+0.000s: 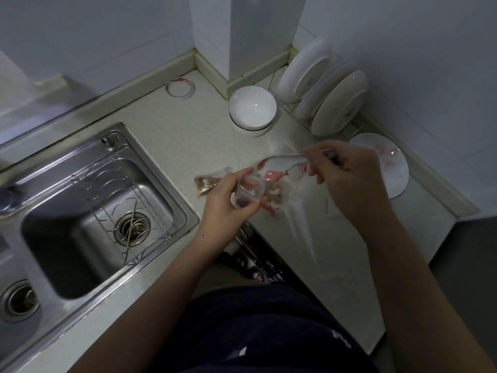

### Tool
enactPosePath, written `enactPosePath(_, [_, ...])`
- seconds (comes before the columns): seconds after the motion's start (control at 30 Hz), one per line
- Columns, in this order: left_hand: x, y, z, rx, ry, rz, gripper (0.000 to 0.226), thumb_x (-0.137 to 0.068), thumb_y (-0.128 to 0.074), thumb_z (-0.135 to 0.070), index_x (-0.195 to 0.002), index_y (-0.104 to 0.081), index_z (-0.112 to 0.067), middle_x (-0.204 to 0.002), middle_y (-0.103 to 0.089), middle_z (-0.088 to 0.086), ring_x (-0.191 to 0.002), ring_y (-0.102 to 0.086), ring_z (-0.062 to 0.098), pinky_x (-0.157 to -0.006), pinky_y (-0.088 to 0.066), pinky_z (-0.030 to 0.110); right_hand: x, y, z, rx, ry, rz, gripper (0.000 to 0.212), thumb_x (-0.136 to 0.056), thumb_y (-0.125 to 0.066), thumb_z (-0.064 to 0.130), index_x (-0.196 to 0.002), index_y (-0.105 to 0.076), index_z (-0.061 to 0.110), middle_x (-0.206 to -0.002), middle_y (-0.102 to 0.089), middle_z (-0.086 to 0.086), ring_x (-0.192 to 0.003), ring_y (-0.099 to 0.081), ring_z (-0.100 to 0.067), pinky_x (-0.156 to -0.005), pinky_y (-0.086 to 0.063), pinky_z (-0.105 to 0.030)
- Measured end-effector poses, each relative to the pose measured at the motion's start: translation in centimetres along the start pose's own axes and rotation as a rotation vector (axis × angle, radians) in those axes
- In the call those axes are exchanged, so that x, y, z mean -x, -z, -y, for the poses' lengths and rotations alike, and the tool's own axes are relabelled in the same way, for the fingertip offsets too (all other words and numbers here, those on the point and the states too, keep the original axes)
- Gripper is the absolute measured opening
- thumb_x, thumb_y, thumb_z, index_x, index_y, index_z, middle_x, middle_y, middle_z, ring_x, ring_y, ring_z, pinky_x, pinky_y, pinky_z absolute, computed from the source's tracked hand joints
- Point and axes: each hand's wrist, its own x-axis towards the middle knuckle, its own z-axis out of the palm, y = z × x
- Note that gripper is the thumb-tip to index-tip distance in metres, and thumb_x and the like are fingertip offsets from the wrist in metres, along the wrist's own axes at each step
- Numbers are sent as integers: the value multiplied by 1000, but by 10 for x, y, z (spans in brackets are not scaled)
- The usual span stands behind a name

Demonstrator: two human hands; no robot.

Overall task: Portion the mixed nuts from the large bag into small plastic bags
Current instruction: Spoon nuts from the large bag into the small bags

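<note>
Left hand [228, 197] grip is clamped round the small plastic bag [248, 193], just right of the sink [166, 179]. Right hand [352, 181] grip pinches the large bag [271, 175] at its rim, farther right of the sink. Nuts [274, 196] sit in the large bag, near the tabletop [188, 135] front edge.

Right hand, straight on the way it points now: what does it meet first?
The right hand points left, spoon leading. First in line: the large bag, which the spoon tip seems to reach; just past it, the small bag in the left hand. Blur makes depth uncertain.
</note>
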Motion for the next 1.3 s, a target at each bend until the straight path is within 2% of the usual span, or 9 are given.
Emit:
enactPosePath(0.07, [0, 1, 4, -24, 19, -22, 56, -78, -79, -27, -129, -58, -24, -113, -66, -9, -109, -61, 5, -98, -51, 34, -4, 6, -6, 21, -49, -112, 21, -94, -58, 24, -78, -68, 14, -59, -59, 6, -51, -55, -16, -49, -43, -22])
enactPosePath(0.17, [0, 1, 7, -46, 47, -47, 59, -79, -79, -19, -133, -56, -24, -116, -66, -8, -111, -60, 5, -100, -50, 36, -11, 12, -14, 158, -57, -112, 21, -94, -57, 25, -91, -71, 10, -63, -59, 7, -55, -57, -6, -53, -42, -8])
enactPosePath(0.37, [0, 0, 10, -57, 77, -16, 62, -80, -79, -21, -136, -53, -23, -110, -65, -17, -110, -59, 4, -101, -50, 39, -31, -6, -26, 380, -13, 302, 24, -97, -51, 14, -102, -69, -2, -86, -65, -12, -74, -60, -21, -72, -51, -37])
enactPosePath(0.6, [-1, 0, 10, -73, 71, -24, 64, -79, -80, -23, -137, -53, -21, -109, -67, -16, -109, -61, 6, -100, -50, 42, -59, -57, -53, 833, 48, 712, 19, -94, -45, 4, -90, -64, 4, -88, -59, -8, -74, -55, -20, -64, -36, -27])
enactPosePath(0.73, [0, 2, 13, -76, 76, -24, 64, -79, -80, -21, -137, -53, -20, -108, -67, -16, -106, -62, 3, -96, -51, 27, -64, -68, -57, 816, 24, 741, 26, -82, -50, -3, -63, -45, 14, -66, -41, 0, -60, -47, -17, -57, -38, -29])
enactPosePath(0.9, [2, 3, 15, -56, 91, -35, 60, -79, -80, -18, -135, -56, -15, -106, -67, -10, -101, -63, 3, -82, -47, 8, -69, -76, -75, 814, -43, 762, 15, -89, -50, 4, -80, -49, 16, -62, -36, 2, -73, -49, -24, -66, -37, -29])
enactPosePath(1.07, [2, 3, 14, -56, 123, -35, 61, -80, -79, -16, -135, -56, -13, -107, -67, -6, -100, -62, 1, -83, -46, 7, -65, -84, -85, 840, -79, 723, 26, -75, -57, 6, -56, -42, 16, -60, -44, 4, -66, -55, -24, -67, -47, -28])
enactPosePath(1.2, [2, 2, 13, -40, 146, -34, 60, -80, -79, -14, -135, -56, -15, -105, -66, -9, -98, -61, -4, -77, -46, 3, -59, -77, -93, 815, -205, 653, 27, -74, -66, 5, -59, -47, 14, -71, -44, 2, -81, -58, -26, -72, -49, -32])
enactPosePath(1.3, [2, 1, 13, -33, 152, -30, 60, -80, -79, -14, -135, -56, -15, -106, -65, -11, -97, -60, -7, -76, -46, 3, -62, -70, -98, 669, -367, 652, 35, -80, -58, 17, -48, -46, 15, -57, -46, 0, -60, -55, -20, -60, -40, -27])
